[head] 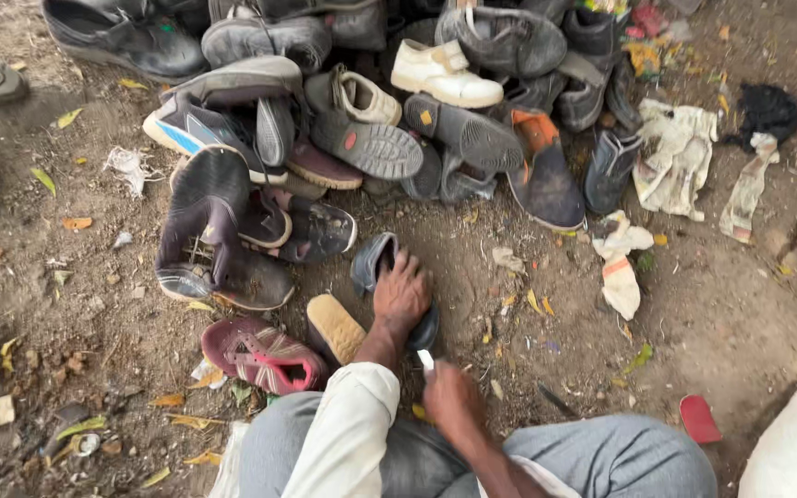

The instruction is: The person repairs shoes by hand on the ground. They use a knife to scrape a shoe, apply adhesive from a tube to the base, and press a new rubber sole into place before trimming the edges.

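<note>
We press left hand point(401, 295) flat on dark shoe point(373, 263); right hand point(452, 398), fingers closed round small pale-tipped tool point(425, 360). Risk: tool slips toward left wrist; shoe shifts on loose dirt ground point(712, 304).

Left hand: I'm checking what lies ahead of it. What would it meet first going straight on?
Probably the black sandal, just beyond the dark shoe under the left hand; depth is unclear.

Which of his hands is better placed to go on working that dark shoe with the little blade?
Probably the right hand: it holds the blade at the dark shoe, which the left hand pins down.
</note>
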